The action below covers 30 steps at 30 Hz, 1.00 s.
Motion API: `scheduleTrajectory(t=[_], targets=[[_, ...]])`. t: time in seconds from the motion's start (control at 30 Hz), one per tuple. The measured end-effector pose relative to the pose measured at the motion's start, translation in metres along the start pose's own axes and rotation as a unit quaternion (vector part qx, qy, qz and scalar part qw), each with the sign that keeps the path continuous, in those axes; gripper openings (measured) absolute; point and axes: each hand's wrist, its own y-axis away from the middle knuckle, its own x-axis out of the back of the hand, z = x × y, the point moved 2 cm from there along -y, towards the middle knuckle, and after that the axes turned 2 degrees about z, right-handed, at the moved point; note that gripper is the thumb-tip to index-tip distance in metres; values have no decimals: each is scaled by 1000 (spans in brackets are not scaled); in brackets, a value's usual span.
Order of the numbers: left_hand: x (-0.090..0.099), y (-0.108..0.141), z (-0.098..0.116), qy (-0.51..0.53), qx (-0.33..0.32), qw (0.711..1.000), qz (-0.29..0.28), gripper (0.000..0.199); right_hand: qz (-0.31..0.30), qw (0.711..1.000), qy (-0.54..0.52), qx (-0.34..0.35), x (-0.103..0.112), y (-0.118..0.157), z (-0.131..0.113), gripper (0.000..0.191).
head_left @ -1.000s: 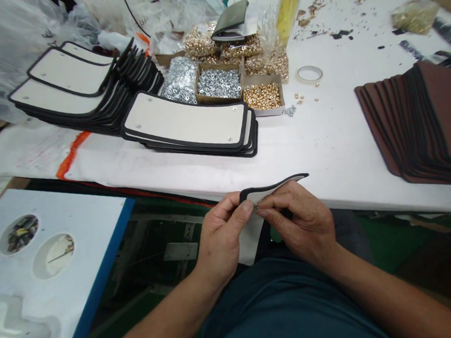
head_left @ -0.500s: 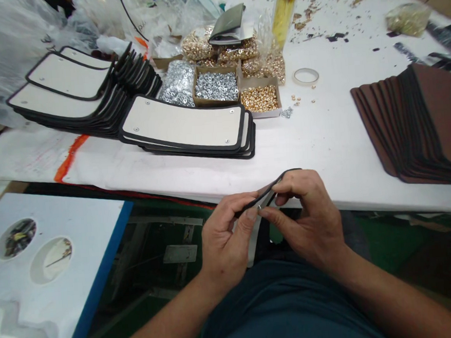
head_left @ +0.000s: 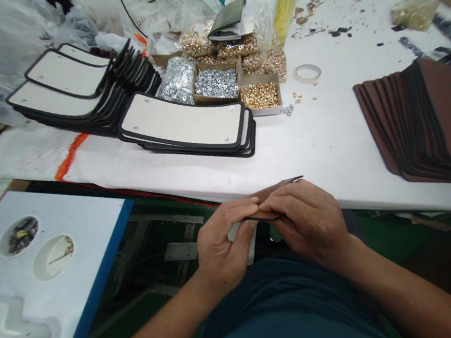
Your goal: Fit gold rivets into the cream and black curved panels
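Observation:
Between my two hands, over the table's front edge, is a brown panel [head_left: 271, 190] with a black border, bent and seen nearly edge-on. My left hand [head_left: 225, 243] pinches its near edge between thumb and fingers. On the other side my right hand [head_left: 314, 222] grips the same panel, its fingertips touching those of my left hand. Whether a small fastener sits under the fingertips is hidden. Behind my hands lie pale panels [head_left: 185, 120] with black borders and small metal studs at the corners. A fanned stack of brown panels [head_left: 392, 126] rests at the right.
An open box of silver fasteners [head_left: 215, 83] and one of gold fasteners [head_left: 259, 95] stand at the back middle. Beyond them are filled bags and a notebook [head_left: 227, 20]. A tape ring [head_left: 308, 72] lies nearby. At lower left is a white board [head_left: 93, 219] with round cups.
The panel has turned so its brown face shows more and its pale inner side is mostly hidden. My right fingers have rolled over its top, closer to my left fingertips.

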Motion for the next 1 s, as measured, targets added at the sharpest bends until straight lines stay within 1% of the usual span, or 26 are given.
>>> scheduleTrajectory(t=[0.1, 0.23, 0.37, 0.47, 0.53, 0.63, 0.7, 0.73, 0.77, 0.8, 0.83, 0.87, 0.9, 0.93, 1.0], targets=[[2, 2, 1, 16, -1, 1000, -2, 26, -5, 1000, 2, 18, 0, 2, -1, 11], [4, 6, -1, 50, -16, 999, -15, 34, -1, 1000, -4, 30, 3, 5, -3, 14], [5, 11, -2, 44, -37, 998, -35, 40, 6, 999, -4, 37, 2, 6, -3, 16], [5, 10, 0, 34, -33, 998, -34, 39, 5, 999, 0, 35, -1, 6, -4, 14], [7, 6, 1, -15, -29, 999, -36, 38, 15, 1000, -10, 20, 0, 3, -5, 15], [16, -6, -4, -159, -43, 986, -33, 34, 45, 998, -33, -23, 8, -6, -2, 11], [25, -14, -12, -230, -63, 970, -36, 26, 69, 995, -30, -61, 20, -12, 7, 6], [30, -17, -18, -256, -62, 964, -39, 24, 80, 992, -23, -92, 27, -14, 15, 5], [36, -18, -25, -273, -46, 960, -44, 23, 89, 987, -17, -135, 35, -15, 26, 8], [41, -17, -32, -282, -10, 958, -51, 24, 95, 977, -10, -190, 43, -15, 39, 14], [46, -14, -40, -278, 44, 958, -60, 27, 94, 963, -4, -251, 51, -14, 55, 21], [50, -10, -48, -257, 110, 957, -71, 30, 78, 948, 3, -309, 58, -12, 73, 28], [53, -3, -56, -218, 180, 956, -79, 35, 49, 934, 11, -354, 63, -10, 91, 34], [54, 4, -62, -165, 248, 951, -78, 39, 8, 924, 18, -381, 68, -9, 109, 40], [54, 17, -72, -54, 357, 931, -51, 47, -71, 915, 34, -395, 73, -8, 141, 45]])
